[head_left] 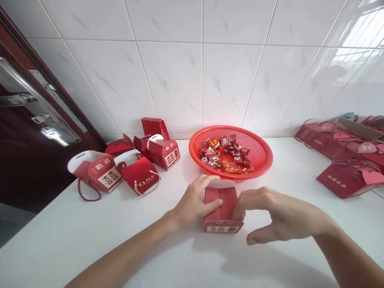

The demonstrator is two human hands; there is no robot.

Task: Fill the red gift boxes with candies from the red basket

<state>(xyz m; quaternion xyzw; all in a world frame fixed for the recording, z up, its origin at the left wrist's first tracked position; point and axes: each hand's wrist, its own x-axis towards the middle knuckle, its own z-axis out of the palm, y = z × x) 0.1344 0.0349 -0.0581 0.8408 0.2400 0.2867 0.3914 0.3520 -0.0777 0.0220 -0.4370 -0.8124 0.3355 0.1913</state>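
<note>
A small red gift box (220, 204) stands on the white table in front of me, its printed end facing me and a round white-backed flap raised at the far end. My left hand (199, 204) grips it from the left, fingers around the far left corner and thumb laid over the red panel with a seam. At the box's right edge, my right hand (270, 214) touches with bent fingertips, partly hidden behind the front end. Its thumb is spread away, pointing at the table. Just behind the box is a red plastic basket (264, 166) holding wrapped candies (211, 157).
Several red gift boxes stand at the left, among them an open one (105, 174) and one with a gold cord (141, 176). More red boxes (342, 180) crowd the right side. A tiled wall (168, 80) closes the back; a dark door (24, 132) is at left.
</note>
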